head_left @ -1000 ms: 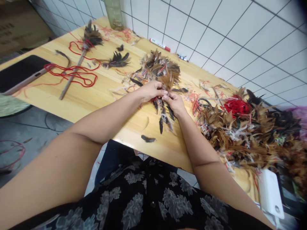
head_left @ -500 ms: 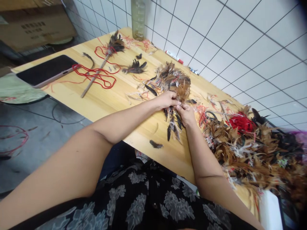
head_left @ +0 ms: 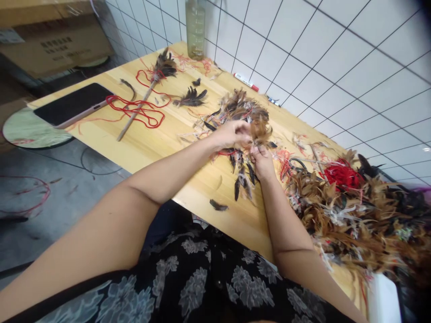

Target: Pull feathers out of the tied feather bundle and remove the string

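Note:
My right hand (head_left: 263, 162) is closed, thumb and fingers pinching the base of a bunch of brown feathers (head_left: 261, 128) above the table. Just left of it, my left hand (head_left: 234, 134) has its fingers curved and apart, close to the same bunch; slight blur covers the fingertips. Red string (head_left: 226, 153) shows on the table below my left wrist. Dark feathers (head_left: 243, 179) lie beneath the hands. Behind them spreads a heap of grey-brown feathers (head_left: 240, 102), partly hidden by my left hand.
A stick with feathers tied to its end (head_left: 136, 112) lies under loose red cord (head_left: 151, 119), beside a phone (head_left: 76, 105). A bottle (head_left: 195, 31) and a marker (head_left: 245, 82) stand or lie by the tiled wall. At right are a large feather pile (head_left: 336, 211) and red string bundle (head_left: 343, 175).
My left hand has drawn slightly up and left from my right, its fingers loosening from a pinch. Red string now shows below its wrist. The view has shifted a little.

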The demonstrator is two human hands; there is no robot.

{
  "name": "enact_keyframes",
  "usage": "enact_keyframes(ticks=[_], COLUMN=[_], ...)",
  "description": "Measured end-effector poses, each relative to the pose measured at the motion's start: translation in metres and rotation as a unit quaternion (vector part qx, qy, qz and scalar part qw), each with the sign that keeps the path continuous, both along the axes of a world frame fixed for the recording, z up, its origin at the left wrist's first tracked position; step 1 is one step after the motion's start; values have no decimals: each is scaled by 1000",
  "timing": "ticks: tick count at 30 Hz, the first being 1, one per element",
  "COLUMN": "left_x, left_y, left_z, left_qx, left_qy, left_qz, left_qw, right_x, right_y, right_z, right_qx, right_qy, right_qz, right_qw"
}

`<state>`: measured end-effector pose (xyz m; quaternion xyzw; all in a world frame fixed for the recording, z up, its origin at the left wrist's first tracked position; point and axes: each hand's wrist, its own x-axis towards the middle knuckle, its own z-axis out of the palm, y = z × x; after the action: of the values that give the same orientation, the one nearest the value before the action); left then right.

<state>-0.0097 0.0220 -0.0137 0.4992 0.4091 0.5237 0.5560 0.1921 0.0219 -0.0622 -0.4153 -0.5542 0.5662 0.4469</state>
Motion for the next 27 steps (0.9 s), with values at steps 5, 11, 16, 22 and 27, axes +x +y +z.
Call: enact_keyframes(ticks=[5, 11, 16, 22, 27], left_x=[-58, -70, -55, -58, -41], left_y=[22, 25, 20, 19, 10], left_z=[1, -19, -27, -20, -17], left_qx=[36, 2, 88, 99, 81], left_qy=[249, 451, 492, 510, 563], left_qz=[281, 235, 193, 257, 160], left_qw=[926, 861, 845, 815, 807], right_x=[-3, -6, -7, -6, -9], right_y=[2, 2, 2, 2, 2], right_z=[3, 3, 1, 0, -2], right_qx=[-39, -61, -51, -29, -11], right_qy=[71, 101, 106, 105, 109], right_qz=[-44, -71, -69, -55, -61], right_qw=[996, 990, 991, 992, 992])
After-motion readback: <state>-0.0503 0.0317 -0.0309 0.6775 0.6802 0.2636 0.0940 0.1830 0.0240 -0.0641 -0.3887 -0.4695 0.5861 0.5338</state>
